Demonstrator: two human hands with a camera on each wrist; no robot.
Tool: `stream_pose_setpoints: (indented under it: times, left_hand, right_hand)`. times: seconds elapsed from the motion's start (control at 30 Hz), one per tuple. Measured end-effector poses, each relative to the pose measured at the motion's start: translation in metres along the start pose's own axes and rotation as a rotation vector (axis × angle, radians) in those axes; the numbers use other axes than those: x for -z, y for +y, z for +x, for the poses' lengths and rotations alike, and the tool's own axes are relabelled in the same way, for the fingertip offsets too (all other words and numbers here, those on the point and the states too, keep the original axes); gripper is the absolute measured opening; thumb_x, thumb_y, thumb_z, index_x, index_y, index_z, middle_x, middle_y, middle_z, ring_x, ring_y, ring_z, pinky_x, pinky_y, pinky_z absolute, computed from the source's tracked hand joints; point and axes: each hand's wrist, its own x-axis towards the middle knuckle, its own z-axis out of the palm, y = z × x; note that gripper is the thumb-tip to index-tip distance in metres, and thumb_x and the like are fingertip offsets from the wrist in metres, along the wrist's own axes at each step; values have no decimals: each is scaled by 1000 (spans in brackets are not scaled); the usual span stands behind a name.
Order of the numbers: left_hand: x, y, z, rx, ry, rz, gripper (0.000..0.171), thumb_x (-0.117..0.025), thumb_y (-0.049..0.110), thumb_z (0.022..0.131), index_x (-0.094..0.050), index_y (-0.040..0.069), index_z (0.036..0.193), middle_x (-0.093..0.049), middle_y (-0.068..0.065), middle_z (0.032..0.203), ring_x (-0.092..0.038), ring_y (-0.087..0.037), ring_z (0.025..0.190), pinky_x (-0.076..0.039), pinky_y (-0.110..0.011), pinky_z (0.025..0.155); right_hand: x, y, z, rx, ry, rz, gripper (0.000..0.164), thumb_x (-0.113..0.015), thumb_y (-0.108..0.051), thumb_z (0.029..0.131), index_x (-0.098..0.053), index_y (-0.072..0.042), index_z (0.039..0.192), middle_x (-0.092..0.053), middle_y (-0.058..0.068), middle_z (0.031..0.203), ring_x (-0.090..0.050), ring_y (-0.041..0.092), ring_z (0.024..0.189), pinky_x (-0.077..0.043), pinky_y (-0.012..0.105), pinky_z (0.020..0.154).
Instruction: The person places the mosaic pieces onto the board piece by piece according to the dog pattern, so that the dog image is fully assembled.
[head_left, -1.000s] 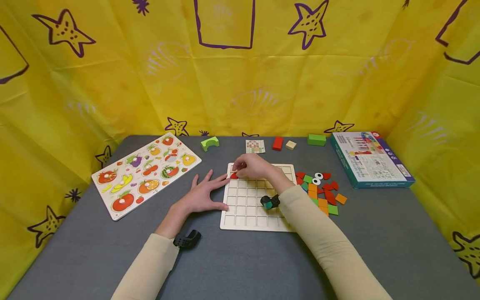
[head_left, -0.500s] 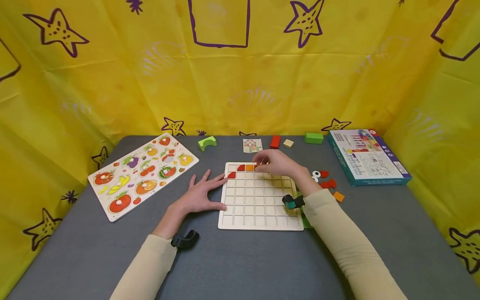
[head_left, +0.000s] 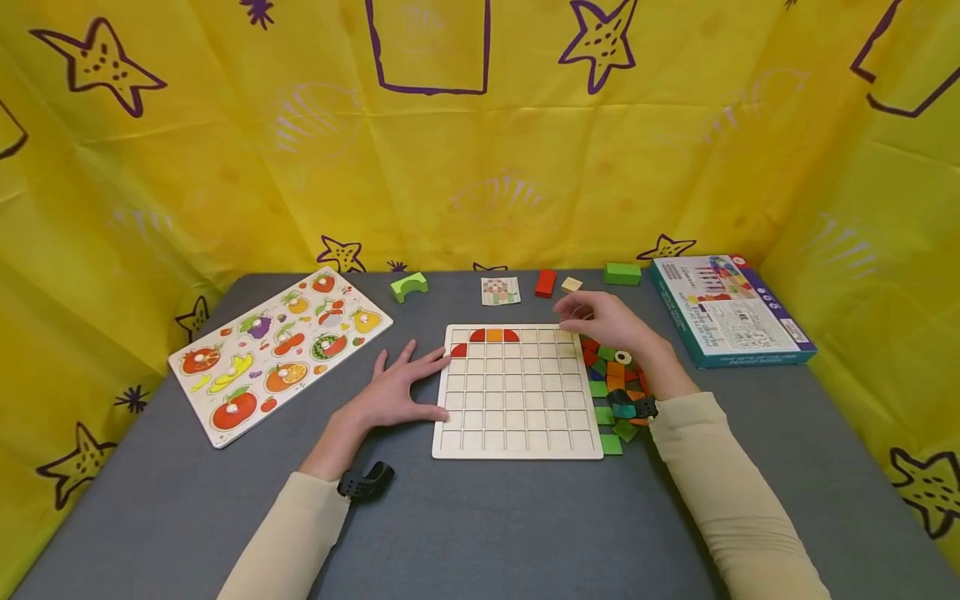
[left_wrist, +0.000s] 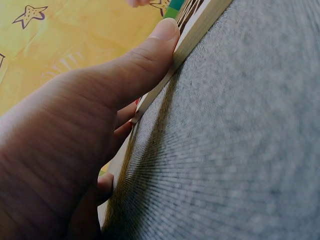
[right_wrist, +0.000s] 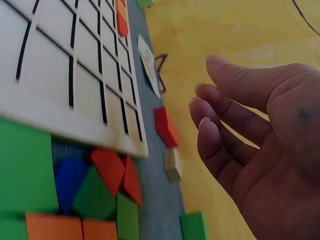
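A pale wooden grid board (head_left: 517,400) lies on the grey table. In its top row sit a red rounded piece (head_left: 477,336), an orange square (head_left: 494,335) and a second red rounded piece (head_left: 512,336). Another red piece (head_left: 459,351) sits in the row below, at the left edge. My left hand (head_left: 390,393) is spread along the board's left side, its thumb (left_wrist: 162,35) touching the edge. Over the board's top right corner, my right hand (head_left: 611,321) hovers with loosely bent fingers; the right wrist view shows nothing between them.
Loose coloured tiles (head_left: 611,389) are heaped against the board's right side. Behind it lie a small picture card (head_left: 500,290), a red block (head_left: 546,283), a beige block (head_left: 572,285) and green blocks (head_left: 622,273). A fruit puzzle (head_left: 277,354) lies left, a box (head_left: 731,312) right.
My right hand has moved right from the board's top left, leaving the top-row red and orange pieces uncovered. It has let go of the rightmost red piece. My left hand stays put.
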Motion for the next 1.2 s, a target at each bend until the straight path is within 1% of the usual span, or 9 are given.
stream_pose_setpoints:
  times: [0.2, 0.3, 0.53, 0.8, 0.97, 1.2]
  left_hand:
    - [0, -1, 0, 0, 3, 4, 95, -81, 61, 77, -45, 20, 155, -31, 2, 163, -5, -41, 152, 9, -69, 111]
    - [0, -1, -1, 0, 4, 6, 95, -81, 61, 77, -45, 21, 155, -31, 2, 163, -5, -41, 152, 9, -69, 111]
    - [0, -1, -1, -5, 7, 1, 95, -81, 61, 77, -45, 21, 155, -32, 2, 163, -5, -41, 152, 10, -69, 111]
    - [0, 0, -1, -12, 5, -5, 95, -80, 61, 77, -45, 20, 155, -32, 2, 163, -5, -41, 152, 10, -69, 110]
    - [0, 0, -2, -14, 8, -5, 94, -81, 60, 77, -45, 20, 155, -32, 2, 162, -5, -42, 152, 10, -69, 110]
    - [0, 1, -1, -2, 7, 4, 94, -81, 59, 77, -45, 21, 155, -32, 2, 162, -5, -41, 152, 10, -69, 111]
  right_hand:
    - [13, 19, -14, -26, 32, -9, 31, -68, -13, 99, -65, 2, 126, -65, 15, 112, -59, 32, 100, -49, 46, 89]
    - [18, 28, -21, -43, 43, 6, 32, -67, -13, 99, -64, 4, 126, -65, 17, 114, -59, 34, 102, -48, 48, 90]
    - [27, 46, -35, -97, 57, -6, 33, -66, -16, 100, -63, 2, 128, -65, 18, 117, -58, 36, 104, -47, 47, 89]
    - [35, 56, -47, -131, 81, -9, 33, -64, -13, 101, -62, 4, 129, -64, 23, 121, -57, 38, 107, -46, 52, 94]
    - [37, 61, -51, -171, 92, -23, 34, -64, -14, 101, -61, 3, 130, -63, 23, 121, -57, 37, 105, -46, 50, 93]
    - [37, 71, -56, -208, 79, -42, 34, -63, -14, 101, -60, 2, 131, -62, 24, 123, -56, 37, 104, -46, 50, 94]
